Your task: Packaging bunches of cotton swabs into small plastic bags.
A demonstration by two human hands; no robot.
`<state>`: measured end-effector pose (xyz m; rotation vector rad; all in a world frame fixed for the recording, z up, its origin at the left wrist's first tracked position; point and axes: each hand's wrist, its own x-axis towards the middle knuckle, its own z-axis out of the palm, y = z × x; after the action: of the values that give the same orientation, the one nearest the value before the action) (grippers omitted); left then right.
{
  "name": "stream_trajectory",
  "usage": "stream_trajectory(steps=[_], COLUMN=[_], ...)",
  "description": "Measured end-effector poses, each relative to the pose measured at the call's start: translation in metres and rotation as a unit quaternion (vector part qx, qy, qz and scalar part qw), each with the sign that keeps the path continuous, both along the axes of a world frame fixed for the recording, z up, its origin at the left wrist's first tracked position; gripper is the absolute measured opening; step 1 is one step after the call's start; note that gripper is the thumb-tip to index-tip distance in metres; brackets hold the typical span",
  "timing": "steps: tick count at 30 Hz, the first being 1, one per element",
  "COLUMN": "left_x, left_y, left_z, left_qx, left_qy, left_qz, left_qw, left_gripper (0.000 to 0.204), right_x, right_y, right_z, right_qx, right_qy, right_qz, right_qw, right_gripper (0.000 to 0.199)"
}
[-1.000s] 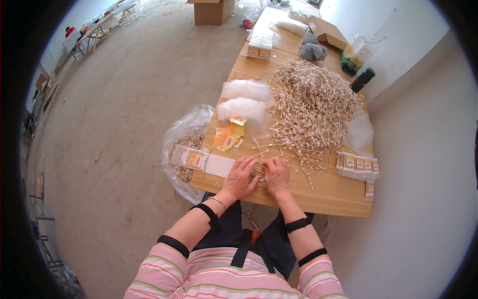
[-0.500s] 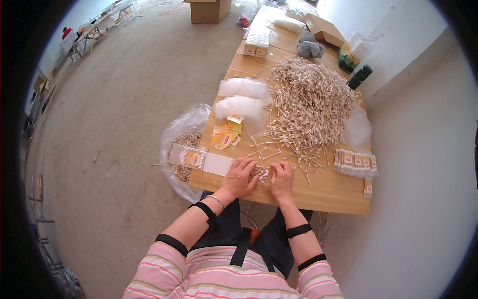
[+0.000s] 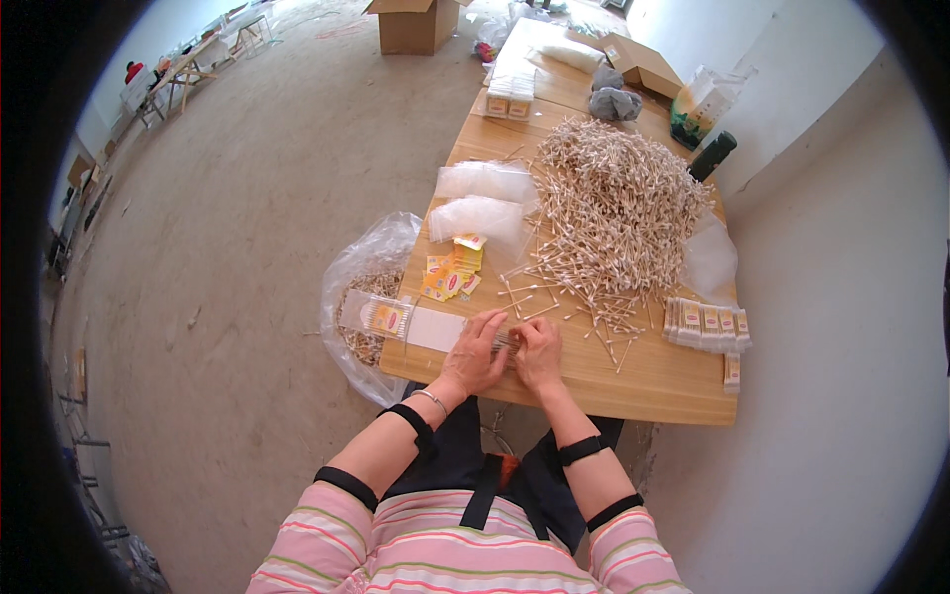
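On a long wooden table (image 3: 673, 381) my left hand (image 3: 473, 354) and my right hand (image 3: 539, 354) meet near the front edge, both closed on a small bundle of cotton swabs (image 3: 506, 340). A big heap of loose cotton swabs (image 3: 614, 208) lies just beyond my hands. To the left lies a filled clear packet with a yellow label (image 3: 381, 315), overhanging the table's left edge. A stack of small yellow labels (image 3: 453, 277) sits beyond my left hand, and empty clear bags (image 3: 480, 203) lie further back.
A row of filled swab packets (image 3: 705, 325) lies at the right. A plastic bag with swabs (image 3: 366, 287) hangs off the table's left side. Cardboard boxes (image 3: 414, 25), a dark bottle (image 3: 712, 155) and more packets (image 3: 510, 99) stand at the far end. A white wall runs along the right.
My hands have stayed together on the bundle, shifting slightly right along the front edge. The rest of the table looks the same.
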<state>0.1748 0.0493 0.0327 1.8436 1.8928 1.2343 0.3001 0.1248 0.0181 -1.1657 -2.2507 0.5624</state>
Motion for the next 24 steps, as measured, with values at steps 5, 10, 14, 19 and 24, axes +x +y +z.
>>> stream_trajectory(steps=[5,10,14,19,24], left_x=[-0.011,-0.015,-0.017,-0.014,-0.012], left_y=[0.002,0.005,0.005,0.005,0.003], left_z=[-0.016,-0.028,-0.029,-0.028,-0.024], left_qx=[0.039,0.051,0.026,0.052,0.046], left_qy=[-0.159,-0.251,-0.294,-0.299,-0.273], left_qz=[0.052,0.078,0.075,0.082,0.085], left_qw=[0.985,0.963,0.953,0.949,0.957], left_gripper=[0.036,0.027,0.027,0.026,0.027], right_x=[-0.003,-0.012,-0.018,-0.024,-0.014], right_y=[-0.015,-0.04,-0.034,-0.023,-0.033], right_z=[-0.001,-0.003,0.006,0.012,0.01], right_qx=[0.0,0.077,-0.006,0.007,0.037], right_qy=[0.03,-0.194,-0.269,-0.279,-0.283], right_qz=[-0.022,0.023,0.047,0.042,0.025], right_qw=[0.999,0.978,0.962,0.959,0.958], right_gripper=[0.028,0.069,0.085,0.087,0.088])
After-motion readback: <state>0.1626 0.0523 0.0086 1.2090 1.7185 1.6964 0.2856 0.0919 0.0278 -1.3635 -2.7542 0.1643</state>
